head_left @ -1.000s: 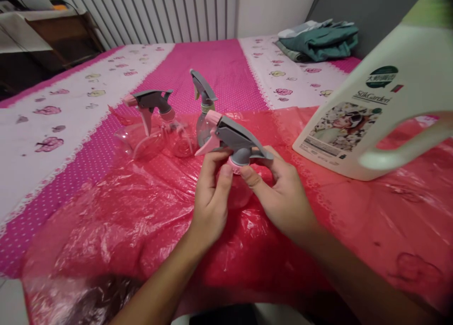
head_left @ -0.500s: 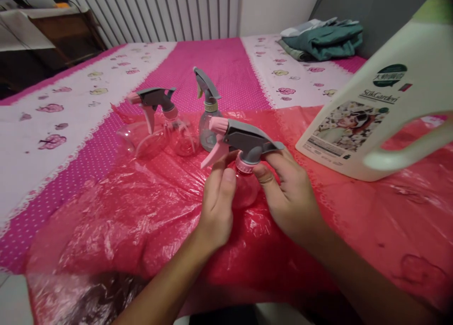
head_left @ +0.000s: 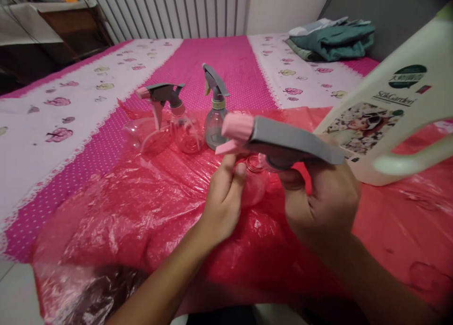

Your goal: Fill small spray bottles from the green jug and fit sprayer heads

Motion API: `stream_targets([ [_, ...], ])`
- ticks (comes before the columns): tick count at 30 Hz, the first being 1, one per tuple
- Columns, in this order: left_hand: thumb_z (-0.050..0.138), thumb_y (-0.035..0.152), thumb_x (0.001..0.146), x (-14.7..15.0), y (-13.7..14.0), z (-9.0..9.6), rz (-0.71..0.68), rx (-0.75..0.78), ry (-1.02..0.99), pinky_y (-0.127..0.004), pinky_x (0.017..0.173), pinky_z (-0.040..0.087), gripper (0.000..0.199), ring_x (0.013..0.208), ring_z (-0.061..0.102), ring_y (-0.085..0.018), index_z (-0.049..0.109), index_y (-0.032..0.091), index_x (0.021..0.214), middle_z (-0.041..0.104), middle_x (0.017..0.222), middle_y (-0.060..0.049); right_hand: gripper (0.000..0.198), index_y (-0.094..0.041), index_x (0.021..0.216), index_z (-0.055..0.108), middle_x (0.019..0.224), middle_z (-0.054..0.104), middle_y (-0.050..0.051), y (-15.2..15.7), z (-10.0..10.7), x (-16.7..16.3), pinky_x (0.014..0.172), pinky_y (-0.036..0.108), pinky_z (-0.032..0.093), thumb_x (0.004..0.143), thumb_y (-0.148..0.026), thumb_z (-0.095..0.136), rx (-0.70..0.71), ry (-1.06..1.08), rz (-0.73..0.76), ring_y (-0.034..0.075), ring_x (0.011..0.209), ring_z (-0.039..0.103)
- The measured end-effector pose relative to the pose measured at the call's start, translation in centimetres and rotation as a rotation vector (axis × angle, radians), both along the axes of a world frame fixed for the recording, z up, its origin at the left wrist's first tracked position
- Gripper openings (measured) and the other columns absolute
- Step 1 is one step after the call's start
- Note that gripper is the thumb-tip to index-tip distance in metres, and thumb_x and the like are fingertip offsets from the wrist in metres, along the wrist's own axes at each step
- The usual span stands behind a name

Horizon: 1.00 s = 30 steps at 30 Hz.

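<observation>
My right hand (head_left: 320,200) is closed around a grey and pink trigger spray head (head_left: 290,138), held up close to the camera and off its bottle. Below it stands a clear spray bottle (head_left: 255,188) with its threaded neck bare. My left hand (head_left: 226,197) grips the side of that bottle. A pink-and-grey spray bottle (head_left: 187,136) stands farther back on the left. Beside it is a grey spray bottle (head_left: 215,126) with some liquid inside. Another clear bottle (head_left: 155,136) appears next to the pink one, partly behind its trigger.
Red plastic sheeting (head_left: 141,211) lies wrinkled under the bottles, over a pink and white patterned cloth (head_left: 67,122). A large white jug with a handle (head_left: 382,141) stands at the right. Folded clothes (head_left: 332,39) rest at the back right, near a radiator (head_left: 159,11).
My right hand has lifted the spray head off the bottle neck, up and to the right. My left hand stays on the bottle. The view has shifted slightly.
</observation>
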State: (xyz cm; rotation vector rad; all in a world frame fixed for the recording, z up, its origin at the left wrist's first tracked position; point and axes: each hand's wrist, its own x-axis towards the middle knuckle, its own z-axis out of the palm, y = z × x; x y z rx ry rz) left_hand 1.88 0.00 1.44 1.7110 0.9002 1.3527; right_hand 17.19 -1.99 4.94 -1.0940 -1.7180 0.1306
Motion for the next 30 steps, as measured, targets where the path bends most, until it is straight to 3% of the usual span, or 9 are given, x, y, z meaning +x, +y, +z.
stream_targets([
  [3, 0.046, 0.047, 0.115, 0.0, 0.0, 0.0, -0.005, -0.014, -0.02, -0.045, 0.124, 0.051, 0.034, 0.141, 0.065, -0.025, 0.064, 0.032, 0.14, 0.073, 0.146, -0.004, 0.015, -0.027, 0.114, 0.07, 0.11, 0.075, 0.008, 0.2, -0.1, 0.1, 0.092, 0.043, 0.055, 0.108, -0.028, 0.056, 0.162, -0.087, -0.053, 0.026, 0.103, 0.068],
  [8, 0.047, 0.045, 0.114, 0.0, 0.1, -0.1, -0.013, -0.02, -0.058, -0.046, 0.125, 0.05, 0.034, 0.143, 0.065, -0.025, 0.063, 0.031, 0.14, 0.071, 0.148, -0.005, 0.02, -0.027, 0.115, 0.072, 0.109, 0.073, 0.007, 0.4, -0.9, -0.1, 0.091, 0.042, 0.055, 0.109, -0.037, 0.056, -0.009, -0.008, -0.059, 0.026, 0.105, 0.067],
  [13, 0.049, 0.047, 0.113, -0.3, 0.1, -0.5, 0.014, -0.032, -0.021, -0.047, 0.121, 0.052, 0.032, 0.137, 0.068, -0.026, 0.066, 0.033, 0.137, 0.073, 0.143, -0.005, 0.022, -0.026, 0.113, 0.073, 0.107, 0.074, 0.006, 0.4, -1.2, -0.4, 0.09, 0.04, 0.054, 0.11, -0.039, 0.056, -0.019, -0.002, -0.024, 0.024, 0.103, 0.068],
  [23, 0.048, 0.049, 0.113, 0.2, 0.0, -0.9, 0.026, -0.036, -0.027, -0.05, 0.128, 0.045, 0.036, 0.141, 0.063, -0.027, 0.062, 0.032, 0.142, 0.069, 0.147, -0.007, 0.031, -0.027, 0.109, 0.076, 0.105, 0.075, 0.007, 0.9, -1.2, 0.2, 0.089, 0.042, 0.057, 0.11, -0.048, 0.052, -0.082, -0.003, 0.019, 0.025, 0.101, 0.07],
  [30, 0.047, 0.052, 0.113, 0.2, -0.2, -0.9, 0.035, -0.047, -0.098, -0.048, 0.13, 0.045, 0.039, 0.146, 0.061, -0.026, 0.066, 0.031, 0.139, 0.07, 0.151, -0.005, 0.023, -0.027, 0.106, 0.077, 0.106, 0.074, 0.006, 0.9, -1.6, -0.2, 0.091, 0.04, 0.059, 0.108, -0.04, 0.058, -0.083, 0.058, 0.036, 0.024, 0.104, 0.071],
])
